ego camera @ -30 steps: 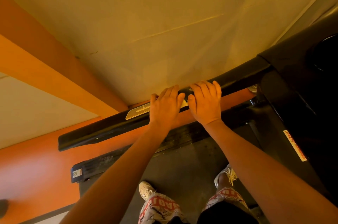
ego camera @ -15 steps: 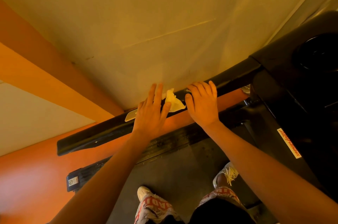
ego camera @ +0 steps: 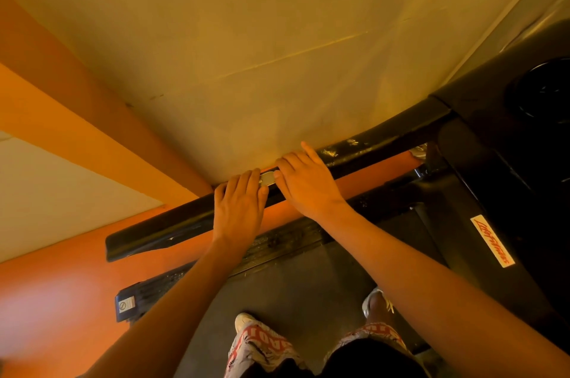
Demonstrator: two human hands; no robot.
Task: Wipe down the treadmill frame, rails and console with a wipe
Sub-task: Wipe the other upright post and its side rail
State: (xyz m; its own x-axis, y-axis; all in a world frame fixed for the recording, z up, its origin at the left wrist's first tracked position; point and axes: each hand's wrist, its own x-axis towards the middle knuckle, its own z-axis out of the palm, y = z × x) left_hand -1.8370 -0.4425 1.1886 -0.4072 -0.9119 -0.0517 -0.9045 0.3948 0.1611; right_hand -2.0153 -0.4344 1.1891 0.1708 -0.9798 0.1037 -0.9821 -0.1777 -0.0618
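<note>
Handrail (ego camera: 172, 225) of the treadmill runs beside the wall, and it's mid-wipe, I'd say. The left hand (ego camera: 237, 211) presses flat on it with fingers straight, and the right hand (ego camera: 308, 183) lies spread over it. The wipe is hidden. Next, it likely needs a steady slide toward the console (ego camera: 493, 106). The red script on the sticker (ego camera: 492, 240) is unreadable, and a small label (ego camera: 126, 304) shows a prohibition sign.

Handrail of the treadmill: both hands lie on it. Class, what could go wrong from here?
1. No wipe shows under the left hand or right hand; bare palms may only smear the handrail.
2. The flaking patches beside the right hand could snag or shred a wipe.
3. The wall close behind could scrape the fingers.
</note>
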